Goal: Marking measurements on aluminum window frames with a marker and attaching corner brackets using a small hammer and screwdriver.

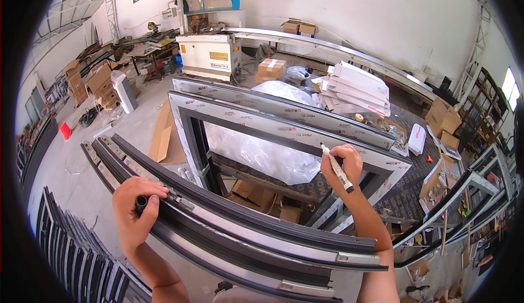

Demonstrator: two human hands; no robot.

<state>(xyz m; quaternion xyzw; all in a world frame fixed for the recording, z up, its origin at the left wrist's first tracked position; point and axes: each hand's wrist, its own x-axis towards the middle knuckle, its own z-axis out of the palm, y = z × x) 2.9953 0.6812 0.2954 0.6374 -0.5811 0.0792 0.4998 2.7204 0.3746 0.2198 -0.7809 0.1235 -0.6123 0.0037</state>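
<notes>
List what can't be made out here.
Head view, black tubular piece: partly hidden by the left hand.
Head view, marker in the right hand: tip too small to tell whether it touches the white-faced frame.
Head view, dark frames, lower left: cut off by the picture's rim.

The right hand (347,163) is gripping a pale marker (340,173), its tip pointing toward the film-covered frame (262,124). The left hand (132,207) is holding a small black cap (141,201) beside the metal profiles (234,218). Clear plastic (262,154) is showing through the frame's opening, and a white machine (206,58) is standing beyond.
</notes>
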